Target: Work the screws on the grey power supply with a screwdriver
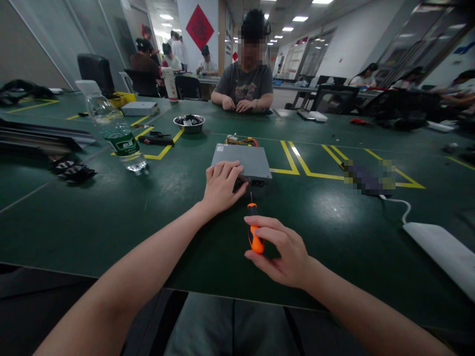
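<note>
Resting between right fingers [276, 237]; screwdriver [256, 242]

On the green label [125, 144] of the bottle [106, 116], at left of the frame, we read white characters, apparently 怡宝. We cannot resolve the writing on the red diamond sign [200, 26], upper left of centre, or the sticker [220, 148] on the metal box [247, 158].

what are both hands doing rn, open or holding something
Left hand: open, fingers spread on the gray metal box, steadying it.
Right hand: closed on the orange-and-black screwdriver, fingers around its handle.
</note>
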The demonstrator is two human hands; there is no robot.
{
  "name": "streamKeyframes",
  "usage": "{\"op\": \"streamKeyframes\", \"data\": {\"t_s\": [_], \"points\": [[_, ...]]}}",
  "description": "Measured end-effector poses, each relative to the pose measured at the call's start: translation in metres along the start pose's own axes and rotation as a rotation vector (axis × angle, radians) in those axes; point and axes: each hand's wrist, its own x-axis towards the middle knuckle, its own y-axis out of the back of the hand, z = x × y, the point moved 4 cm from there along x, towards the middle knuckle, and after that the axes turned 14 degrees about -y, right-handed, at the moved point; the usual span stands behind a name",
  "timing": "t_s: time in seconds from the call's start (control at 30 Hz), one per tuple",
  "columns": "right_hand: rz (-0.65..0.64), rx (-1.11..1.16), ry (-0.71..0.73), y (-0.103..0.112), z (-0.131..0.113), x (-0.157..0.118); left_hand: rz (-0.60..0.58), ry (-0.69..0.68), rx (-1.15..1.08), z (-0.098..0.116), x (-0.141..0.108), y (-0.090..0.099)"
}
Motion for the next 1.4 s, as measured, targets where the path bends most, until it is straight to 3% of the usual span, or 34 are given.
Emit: {"op": "streamKeyframes", "data": {"t_s": [0.13,0.37,0.57,0.67,0.87,1.13,1.4], "points": [[-0.076,-0.119,0.044,-0.002,-0.005,-0.001,-0.002,0.005,-0.007,0.000,0.000,0.000],[0.029,-0.035,0.001,-0.002,-0.002,0.000,0.006,0.002,0.000,0.000,0.000,0.000],[-0.164,-0.112,0.011,-0.009,-0.004,-0.001,0.001,-0.005,0.000,0.001,0.001,0.000],[-0.116,-0.162,0.024,-0.008,-0.005,-0.001,0.004,-0.002,0.001,0.001,0.001,0.000],[0.058,-0.041,-0.032,-0.002,0.000,0.000,-0.006,-0.003,0.007,0.001,0.001,0.000],[0.089,-0.288,-0.038,0.004,-0.004,-0.001,-0.003,-0.004,0.020,0.000,0.001,0.001],[0.053,-0.179,-0.078,0.002,-0.003,-0.001,0.000,0.001,0.004,0.001,0.001,0.000]]}}
